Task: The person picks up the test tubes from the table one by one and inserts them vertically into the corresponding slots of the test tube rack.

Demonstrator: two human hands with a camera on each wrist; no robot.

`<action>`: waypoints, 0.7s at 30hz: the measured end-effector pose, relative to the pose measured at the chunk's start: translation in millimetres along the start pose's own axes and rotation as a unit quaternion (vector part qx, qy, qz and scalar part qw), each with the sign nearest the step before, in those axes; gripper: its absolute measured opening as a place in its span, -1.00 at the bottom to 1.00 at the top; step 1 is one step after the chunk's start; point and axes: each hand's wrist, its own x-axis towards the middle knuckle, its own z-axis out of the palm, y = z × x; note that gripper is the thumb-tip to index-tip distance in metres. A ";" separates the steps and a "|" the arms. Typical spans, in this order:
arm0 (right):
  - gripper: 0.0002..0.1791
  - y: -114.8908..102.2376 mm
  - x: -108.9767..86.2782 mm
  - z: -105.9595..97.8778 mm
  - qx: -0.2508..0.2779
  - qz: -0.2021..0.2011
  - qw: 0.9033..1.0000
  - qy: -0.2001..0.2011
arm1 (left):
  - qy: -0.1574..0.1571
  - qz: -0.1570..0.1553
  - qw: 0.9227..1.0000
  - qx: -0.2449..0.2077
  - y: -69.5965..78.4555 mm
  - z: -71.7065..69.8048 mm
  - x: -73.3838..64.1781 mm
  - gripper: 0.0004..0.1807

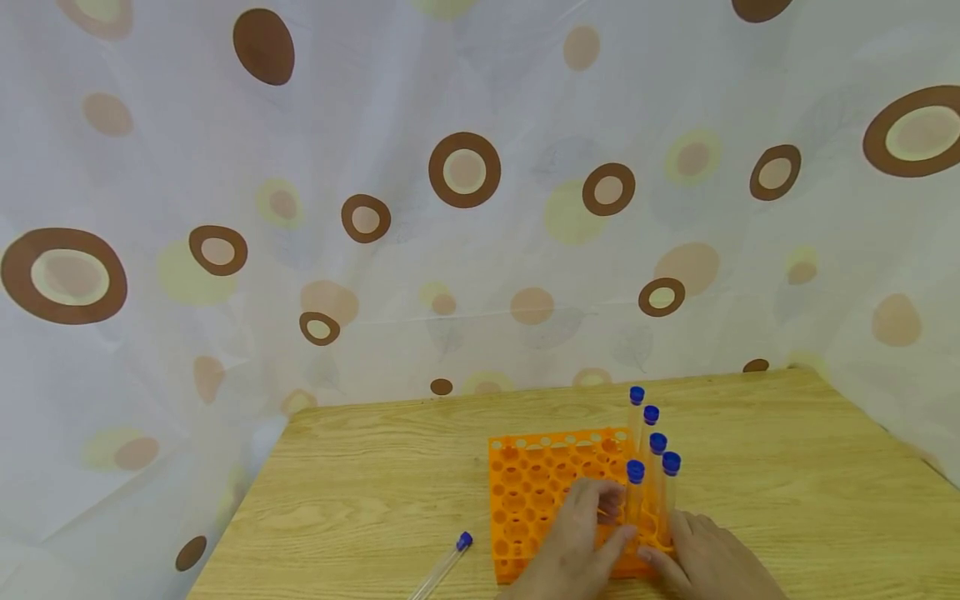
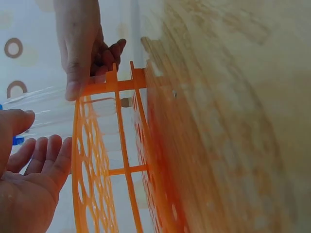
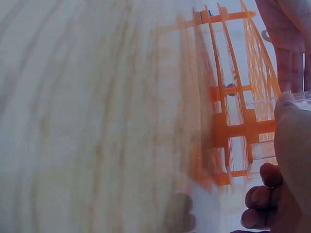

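Note:
An orange test tube rack [image 1: 506, 570] stands on the wooden table. Several clear test tubes [image 1: 634, 502] with blue caps stand upright at its right end. Over the rack's front right part, my left hand [image 1: 570, 542] is beside the nearest tube, its fingers loosely bent. In the left wrist view the thumb and fingers of this hand [image 2: 31, 189] are spread apart beside the tubes. My right hand [image 1: 716, 558] holds the rack's right front corner. Its thumb presses the top plate, and its other fingers curl by the side, as the left wrist view shows.
Left of the rack, one loose test tube [image 1: 442, 572] with a blue cap lies on the table [image 1: 337, 492], its lower end cut off by the frame. A white patterned sheet [image 1: 510, 108] hangs behind the table and along its sides.

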 end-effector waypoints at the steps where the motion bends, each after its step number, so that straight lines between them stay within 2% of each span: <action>1: -0.49 -0.3 0.2 -0.1 0.000 0.001 1.000 -0.001 | 0.000 -0.010 1.000 -0.007 0.4 -1.6 -0.3 -0.67; 7: -0.47 -1.3 1.1 -0.7 0.000 0.006 1.000 -0.005 | 0.008 -0.018 0.999 -0.036 3.0 -14.5 -2.9 -0.66; 11: -0.45 -2.1 1.5 -1.5 0.003 0.012 1.000 -0.013 | 0.011 -0.047 0.997 -0.063 5.8 -27.0 -6.9 -0.67; 14: -0.44 -2.7 2.0 -1.9 0.009 0.016 1.000 -0.016 | 0.020 -0.061 0.995 -0.082 7.3 -38.2 -10.1 -0.68; 21: -0.43 -2.6 3.1 -1.6 0.017 0.022 0.999 -0.026 | 0.046 -0.072 0.992 -0.093 7.4 -70.7 -21.2 -0.74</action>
